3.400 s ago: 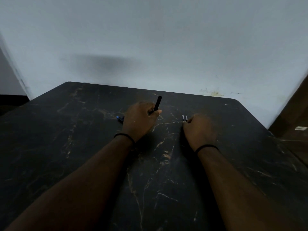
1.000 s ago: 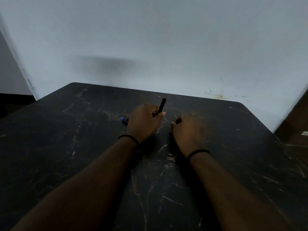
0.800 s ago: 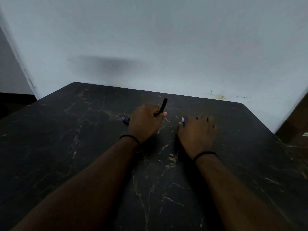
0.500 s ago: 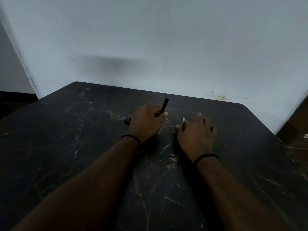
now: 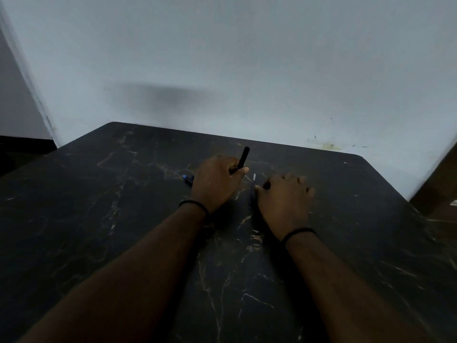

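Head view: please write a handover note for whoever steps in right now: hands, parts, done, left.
Left hand: grips the black barrel, its end pointing up and away.
Right hand: rests on the table, thumb beside the thin refill; a pinch cannot be told.
Blue-tipped piece: shows at the left hand's outer side; lying or held, unclear.
Done: the parts look separate, nothing joined.
Left: probably slide the refill into the barrel, then close it.

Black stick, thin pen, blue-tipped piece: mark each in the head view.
black stick (image 5: 242,158), head view, exposed shaft's middle
thin pen (image 5: 252,192), head view, mid-shaft
blue-tipped piece (image 5: 187,179), head view, visible end
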`<action>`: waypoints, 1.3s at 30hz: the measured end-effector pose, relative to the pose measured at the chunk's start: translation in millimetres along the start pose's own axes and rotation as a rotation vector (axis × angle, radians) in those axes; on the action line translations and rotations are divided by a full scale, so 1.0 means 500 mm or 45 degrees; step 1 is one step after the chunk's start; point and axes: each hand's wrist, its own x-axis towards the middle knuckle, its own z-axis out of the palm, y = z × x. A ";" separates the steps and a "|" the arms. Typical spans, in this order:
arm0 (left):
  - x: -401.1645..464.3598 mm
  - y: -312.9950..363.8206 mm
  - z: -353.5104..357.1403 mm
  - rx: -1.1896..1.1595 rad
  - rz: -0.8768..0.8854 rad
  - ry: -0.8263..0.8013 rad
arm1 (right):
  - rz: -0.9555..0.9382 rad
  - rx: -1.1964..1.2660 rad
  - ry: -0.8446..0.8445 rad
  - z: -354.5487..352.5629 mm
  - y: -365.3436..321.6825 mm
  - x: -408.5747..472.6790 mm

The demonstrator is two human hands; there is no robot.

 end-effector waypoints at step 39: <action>0.008 -0.013 -0.007 0.092 0.021 0.094 | -0.293 1.246 0.590 -0.028 -0.033 -0.015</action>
